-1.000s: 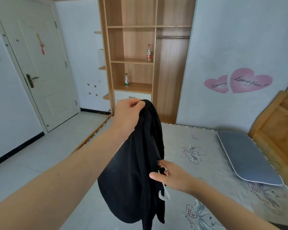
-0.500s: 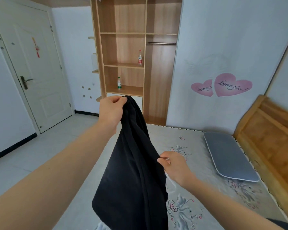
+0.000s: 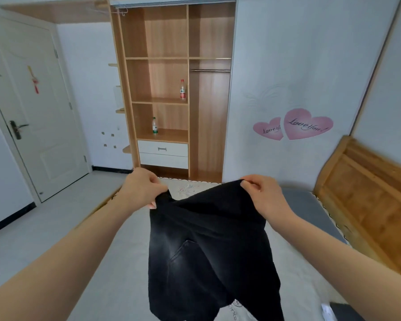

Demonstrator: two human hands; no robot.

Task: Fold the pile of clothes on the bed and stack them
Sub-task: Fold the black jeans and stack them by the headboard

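Now spread wide at centre frame: black jeans [image 3: 208,246], hanging by the waistband over the bed [image 3: 116,262]. Half a second ago, bunched in a narrow drape from the left hand alone, with the right hand pinching lower down at the side edge; since then, raised and opened out between both hands at one height. Left hand [image 3: 144,188], fingers curled, gripping one waistband corner; right hand [image 3: 264,195], likewise pinching the opposite corner. Back pocket visible, legs dangling toward the lower edge, ends cut off by the frame. Likely meaning: garment straightened and ready for laying flat or halving, folding proper not yet begun. No folded stack in view; rest of the pile not identifiable.

Wooden wardrobe [image 3: 171,93] at upper centre, open-fronted: red-labelled bottle [image 3: 182,89] on the middle shelf, green-labelled bottle [image 3: 155,126] on the shelf below, two white drawers [image 3: 163,154] closed beneath, contents hidden. Hanging rail compartment at right without garments.
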